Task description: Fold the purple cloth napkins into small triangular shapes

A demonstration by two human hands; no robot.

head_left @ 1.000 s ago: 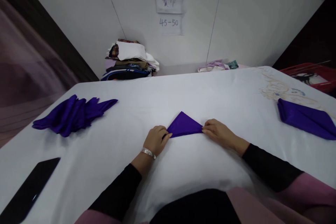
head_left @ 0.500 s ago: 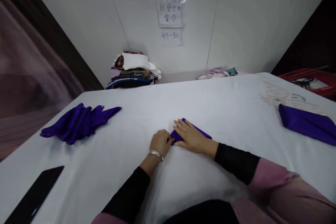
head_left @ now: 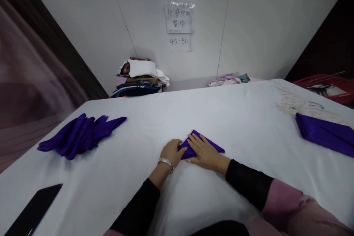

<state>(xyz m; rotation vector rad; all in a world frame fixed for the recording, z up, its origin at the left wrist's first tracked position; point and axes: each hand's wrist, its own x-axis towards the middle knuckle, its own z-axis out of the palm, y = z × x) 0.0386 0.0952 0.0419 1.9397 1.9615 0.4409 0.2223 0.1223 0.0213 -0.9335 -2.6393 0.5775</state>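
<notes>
A small purple napkin (head_left: 212,145), folded to a triangle, lies on the white table cloth (head_left: 177,114) in front of me. My right hand (head_left: 203,150) lies flat on it with fingers stretched out, pressing the fold. My left hand (head_left: 172,151), with a silver bracelet at the wrist, is curled at the napkin's left corner and pinches it.
A heap of loose purple napkins (head_left: 80,136) lies at the left, a folded purple stack (head_left: 323,134) at the right. A black phone (head_left: 30,212) sits at the near left edge. Stacked clothes (head_left: 141,77) and a red basket (head_left: 326,84) stand beyond the table.
My right hand has crossed from the napkin's right corner to its left part, folding the cloth over, and now presses flat on it. My left hand has stayed at the left corner.
</notes>
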